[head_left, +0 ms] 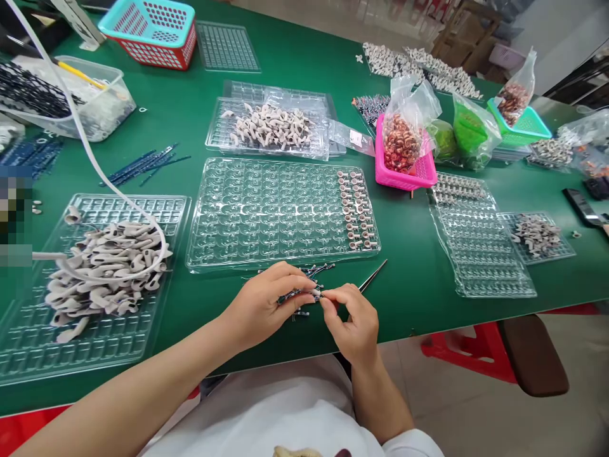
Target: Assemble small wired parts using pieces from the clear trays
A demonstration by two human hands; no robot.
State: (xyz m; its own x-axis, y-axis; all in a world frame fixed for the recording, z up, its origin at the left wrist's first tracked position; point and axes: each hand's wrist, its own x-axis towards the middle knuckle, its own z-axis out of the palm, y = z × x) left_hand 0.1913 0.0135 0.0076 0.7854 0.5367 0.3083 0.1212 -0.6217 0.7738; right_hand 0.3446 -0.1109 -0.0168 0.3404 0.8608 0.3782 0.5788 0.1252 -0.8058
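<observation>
Near the table's front edge, my left hand pinches a small pale part between thumb and fingers. My right hand meets it there, its thumb and index finger pressed together at the part's right end. Thin dark wired pieces lie under and behind my fingers. Tweezers rest just beyond my right hand. A clear moulded tray lies behind both hands, with small pale ring-ended parts in its right columns.
At left, a tray bears a heap of grey curved shells, crossed by a white cable. Farther back are another heaped tray, a pink basket with a bag and a blue-and-red basket. More trays lie right.
</observation>
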